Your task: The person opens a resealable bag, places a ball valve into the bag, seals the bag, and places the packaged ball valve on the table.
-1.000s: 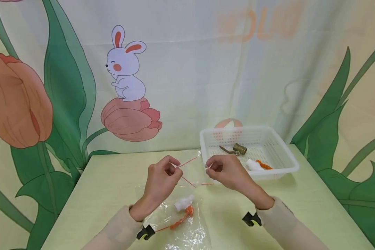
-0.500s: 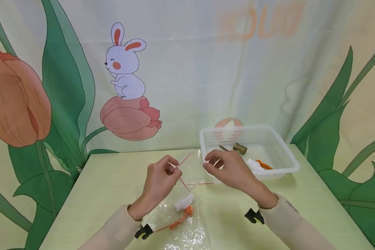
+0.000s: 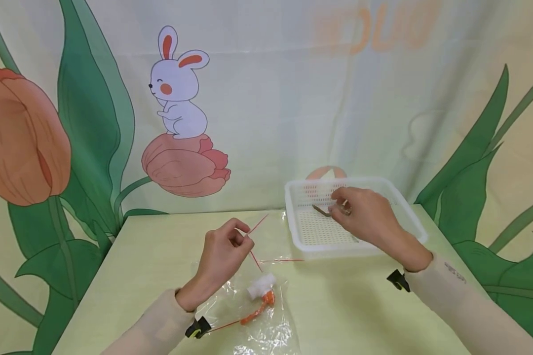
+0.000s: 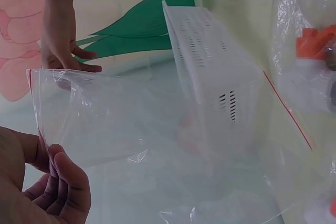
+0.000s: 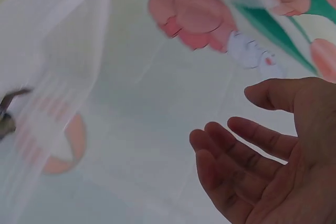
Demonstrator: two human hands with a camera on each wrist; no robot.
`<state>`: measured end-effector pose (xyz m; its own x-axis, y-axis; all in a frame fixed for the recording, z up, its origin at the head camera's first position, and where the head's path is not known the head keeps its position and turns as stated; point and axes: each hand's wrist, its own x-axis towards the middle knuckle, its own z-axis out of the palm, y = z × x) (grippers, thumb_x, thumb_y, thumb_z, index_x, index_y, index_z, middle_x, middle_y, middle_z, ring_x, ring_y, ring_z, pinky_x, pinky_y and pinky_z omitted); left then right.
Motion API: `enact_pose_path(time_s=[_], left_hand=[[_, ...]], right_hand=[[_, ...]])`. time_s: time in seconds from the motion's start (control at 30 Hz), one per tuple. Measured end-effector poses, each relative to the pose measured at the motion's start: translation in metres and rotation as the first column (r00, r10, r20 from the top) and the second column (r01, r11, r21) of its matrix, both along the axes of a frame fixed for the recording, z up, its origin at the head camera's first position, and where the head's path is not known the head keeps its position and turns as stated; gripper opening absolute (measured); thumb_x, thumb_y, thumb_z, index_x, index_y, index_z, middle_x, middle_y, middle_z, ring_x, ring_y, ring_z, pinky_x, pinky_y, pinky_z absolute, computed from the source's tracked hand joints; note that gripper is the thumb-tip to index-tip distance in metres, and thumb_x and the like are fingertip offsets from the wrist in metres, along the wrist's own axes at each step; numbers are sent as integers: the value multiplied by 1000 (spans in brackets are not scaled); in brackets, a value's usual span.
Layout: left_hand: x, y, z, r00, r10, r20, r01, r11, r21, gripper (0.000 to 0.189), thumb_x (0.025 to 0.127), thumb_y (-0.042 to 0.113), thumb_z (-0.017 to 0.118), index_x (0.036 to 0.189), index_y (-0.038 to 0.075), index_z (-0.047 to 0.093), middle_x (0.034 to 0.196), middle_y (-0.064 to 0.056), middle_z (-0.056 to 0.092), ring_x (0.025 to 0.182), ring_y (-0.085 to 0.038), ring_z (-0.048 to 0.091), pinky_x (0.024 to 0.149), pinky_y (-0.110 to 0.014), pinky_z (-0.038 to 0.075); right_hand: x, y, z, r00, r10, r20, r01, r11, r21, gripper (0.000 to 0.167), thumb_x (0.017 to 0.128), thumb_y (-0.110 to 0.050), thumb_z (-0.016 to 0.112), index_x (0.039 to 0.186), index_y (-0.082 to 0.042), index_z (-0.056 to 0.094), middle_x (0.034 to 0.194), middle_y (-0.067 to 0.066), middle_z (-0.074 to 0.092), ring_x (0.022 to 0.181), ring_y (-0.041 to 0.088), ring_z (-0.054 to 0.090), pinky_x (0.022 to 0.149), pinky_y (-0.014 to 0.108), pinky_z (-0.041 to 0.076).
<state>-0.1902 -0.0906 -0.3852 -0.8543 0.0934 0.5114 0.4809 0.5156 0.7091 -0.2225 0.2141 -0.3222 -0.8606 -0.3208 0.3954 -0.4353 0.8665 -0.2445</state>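
Observation:
My left hand (image 3: 226,249) pinches the edge of a clear zip bag (image 4: 121,114) with a red seal line, held up above the table. In the left wrist view the bag hangs across much of the picture. My right hand (image 3: 368,214) is over the white plastic basket (image 3: 337,251), its fingers parted and nothing between them. Just beyond those fingertips a brass valve with a brown lever (image 3: 321,210) lies in the basket, partly hidden by the hand. The white part with an orange handle in the basket is hidden from the head view now.
On the table lies a clear bag (image 3: 275,340) holding a white plastic valve (image 3: 261,286) with an orange handle (image 3: 257,313). Another red seal line (image 3: 284,260) shows beside it. Behind the table hangs a printed curtain (image 3: 266,123).
My right hand has left the bag and moved right, over the basket. My left hand keeps its pinch on the zip bag and has shifted slightly left.

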Motion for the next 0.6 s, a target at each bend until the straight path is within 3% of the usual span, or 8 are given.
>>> enact_pose_path(time_s=[0.17,0.33,0.6], left_hand=[[-3,0,-1,1000,5,-18,-5,1000,-2,16,77,-5,61,86,8,65,53,5,58,46,-4,48,55,-21,45],[-4,0,-3,1000,-1,-6,1,1000,-7,15,78,-4,61,86,8,66,55,6,59,47,-3,50,56,-20,45],[-5,-2,-5,999,-7,34,7,1000,-7,15,81,0,58,88,11,65,56,8,59,48,-5,52,57,-22,47]], right_hand=[[-22,22,-2,994,-93,65,85,990,112,28,90,-29,68,110,-9,68,99,9,73,78,24,67,57,36,50],[-48,47,-15,967,-164,194,123,971,205,34,90,-30,67,116,-8,65,108,13,71,85,28,67,54,36,49],[-85,91,-39,918,-201,343,88,944,318,47,90,-33,69,125,-3,60,123,21,64,101,36,65,75,49,54]])
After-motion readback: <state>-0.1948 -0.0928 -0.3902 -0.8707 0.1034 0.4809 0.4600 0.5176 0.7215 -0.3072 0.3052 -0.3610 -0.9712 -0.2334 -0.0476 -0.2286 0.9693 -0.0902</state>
